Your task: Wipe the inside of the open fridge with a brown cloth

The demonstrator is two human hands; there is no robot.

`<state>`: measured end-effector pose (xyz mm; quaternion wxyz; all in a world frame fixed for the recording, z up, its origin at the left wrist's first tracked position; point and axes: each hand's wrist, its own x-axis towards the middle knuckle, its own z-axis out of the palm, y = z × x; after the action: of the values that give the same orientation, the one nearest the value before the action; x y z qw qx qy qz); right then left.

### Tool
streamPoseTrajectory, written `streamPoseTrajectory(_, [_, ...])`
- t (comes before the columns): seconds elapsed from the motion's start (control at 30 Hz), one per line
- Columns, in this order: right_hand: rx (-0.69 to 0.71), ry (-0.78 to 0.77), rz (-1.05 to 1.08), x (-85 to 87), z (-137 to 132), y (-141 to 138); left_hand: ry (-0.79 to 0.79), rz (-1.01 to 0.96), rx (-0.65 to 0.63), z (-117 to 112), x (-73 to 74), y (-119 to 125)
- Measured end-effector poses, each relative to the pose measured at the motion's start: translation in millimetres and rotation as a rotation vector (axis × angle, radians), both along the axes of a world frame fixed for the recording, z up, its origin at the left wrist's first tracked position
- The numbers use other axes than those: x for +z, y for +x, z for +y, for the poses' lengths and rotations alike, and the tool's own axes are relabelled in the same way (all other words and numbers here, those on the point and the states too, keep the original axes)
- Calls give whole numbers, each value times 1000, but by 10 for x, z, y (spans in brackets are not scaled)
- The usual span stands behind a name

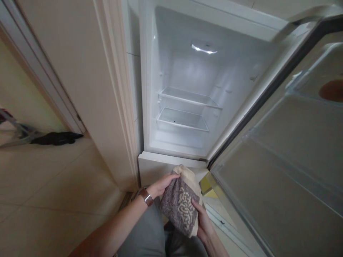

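Left hand clamped on the top edge of a folded cloth, right hand gripping its lower side, low in front of an open fridge. Soft terry, grey-brown with a cream scroll pattern. Beyond: two clear shelves, glossy white walls, door swung right. Reddish blur behind the door bin, unidentifiable. Dark bundle on the tiled floor, far left.

The cloth is grey with a cream curly pattern and a beige edge. The fridge interior is white. The watch strap seems brown.
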<state>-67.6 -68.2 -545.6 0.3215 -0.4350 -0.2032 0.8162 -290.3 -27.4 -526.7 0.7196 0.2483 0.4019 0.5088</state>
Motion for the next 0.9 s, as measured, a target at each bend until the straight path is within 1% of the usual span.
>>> streamPoseTrajectory(0.07, [-74,145,-61,123,206,-139,19,121,34,175,-41,-165])
streamPoseTrajectory(0.13, [-138,299,-159,275,493,-245,63,311,53,418,-53,-391])
streamPoseTrajectory(0.2, [-165,457,-309,458,847,-314,166,548,67,711,-53,-661])
streamPoseTrajectory(0.27, [-153,678,-525,652,1232,-363,319,843,117,1023,-56,-936])
streamPoseTrajectory(0.3, [-127,815,-666,742,1424,-390,393,997,143,1176,-63,-1060])
streamPoseTrajectory(0.33, [-68,975,-825,817,1609,-423,460,1137,141,1324,-73,-1171])
streamPoseTrajectory(0.4, [117,1221,-1183,897,1945,-521,554,1361,92,1600,-105,-1344])
streamPoseTrajectory(0.43, [229,1300,-1343,894,2094,-584,585,1441,50,1725,-124,-1409])
streamPoseTrajectory(0.5, [472,1352,-1573,804,2351,-730,624,1550,-29,1947,-166,-1510])
streamPoseTrajectory(0.57, [713,1334,-1680,643,2562,-878,645,1614,-115,2123,-211,-1595])
streamPoseTrajectory(0.6, [807,1317,-1710,557,2652,-947,654,1633,-159,2191,-235,-1637])
streamPoseTrajectory(0.63, [868,1300,-1734,477,2735,-1011,662,1646,-194,2246,-261,-1678])
streamPoseTrajectory(0.67, [900,1286,-1750,408,2813,-1068,668,1651,-218,2287,-291,-1717])
streamPoseTrajectory(0.73, [919,1257,-1766,308,2961,-1160,679,1635,-239,2337,-357,-1783])
streamPoseTrajectory(0.83, [949,1185,-1759,234,3186,-1222,680,1591,-259,2361,-445,-1837])
streamPoseTrajectory(0.9, [940,1122,-1773,209,3336,-1207,672,1574,-271,2363,-469,-1848])
